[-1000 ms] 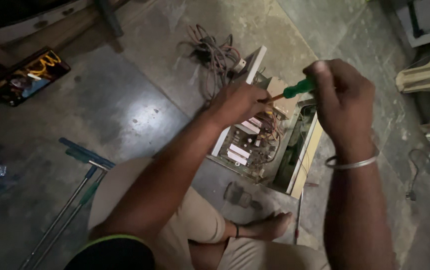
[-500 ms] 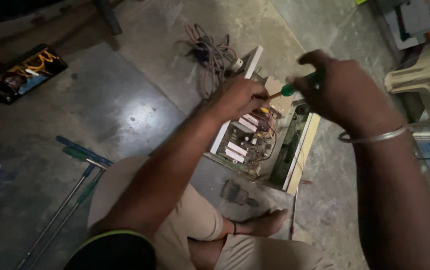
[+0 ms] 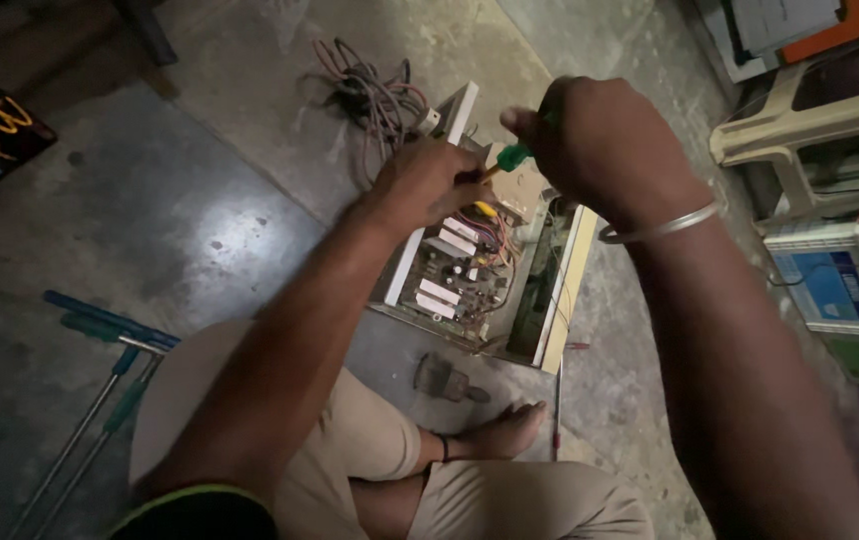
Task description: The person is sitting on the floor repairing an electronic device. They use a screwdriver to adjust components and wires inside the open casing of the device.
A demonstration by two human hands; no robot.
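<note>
Screwdriver (image 3: 506, 160) work is in hand over an opened electrical box (image 3: 480, 265) that lies on the concrete floor (image 3: 180, 200) in front of the seated person's knees. The right hand (image 3: 605, 150) has its fingers curled tight around the green handle, hiding most of it; the left hand (image 3: 430, 180) pinches the thin shaft close to the tip, steadying it just above the box's wiring. The tool looks light, stiff and easy to twist; its ribbed plastic handle is the natural place to grip, while the bare shaft would be slippery and should only be guided. Its long axis runs nearly level, handle toward the right hand, tip pointing left and slightly down toward the circuit board (image 3: 450, 280). The board and its coloured wires appear fragile, so the box itself is best held by its pale metal walls. A tangle of loose cables (image 3: 365, 90) lies beyond it.
</note>
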